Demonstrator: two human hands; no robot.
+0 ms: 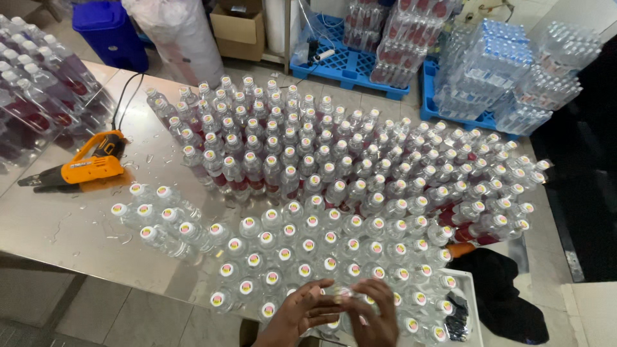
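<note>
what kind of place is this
Probably a small water-bottling or packing workshop: hundreds of clear capped plastic bottles crowd a steel table, shrink-wrapped bottle packs sit on blue plastic pallets, and an orange heat gun lies nearby.

An orange heat gun [90, 166] lies on the steel table [58, 231] near blue pallets [340, 67].

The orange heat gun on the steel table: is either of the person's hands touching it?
No: the orange heat gun lies alone at the table's left, while both hands, left hand and right hand, are on bottles at the near edge.
</note>
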